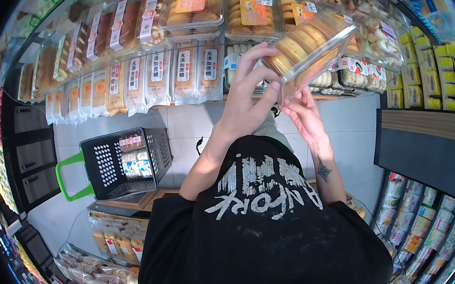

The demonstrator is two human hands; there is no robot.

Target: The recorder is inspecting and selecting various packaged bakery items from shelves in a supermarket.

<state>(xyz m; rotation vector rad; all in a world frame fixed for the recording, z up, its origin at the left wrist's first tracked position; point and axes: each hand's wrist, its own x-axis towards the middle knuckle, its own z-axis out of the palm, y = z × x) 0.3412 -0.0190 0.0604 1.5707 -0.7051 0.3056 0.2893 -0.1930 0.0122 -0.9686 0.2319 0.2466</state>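
Observation:
Both hands hold one clear plastic clamshell box of round golden pastries (305, 50), tilted up above the right part of the display shelf. My left hand (249, 92) grips its left end, thumb and fingers spread around the corner. My right hand (303, 113) pinches the lower edge from beneath. Behind the box, more clamshell boxes of pastries (252, 16) stand on the upper shelf, with orange labels. Below them, packaged loaves in white wrappers (183, 71) line the lower shelf, left of my left hand.
A dark shopping basket (107, 167) with a green handle (61, 178) stands on the tiled floor at left, holding several packs. Yellow packs (428, 71) fill a rack at right. Bagged baked goods (96, 276) lie at lower left, and a shelf of packaged goods (424, 229) stands at lower right.

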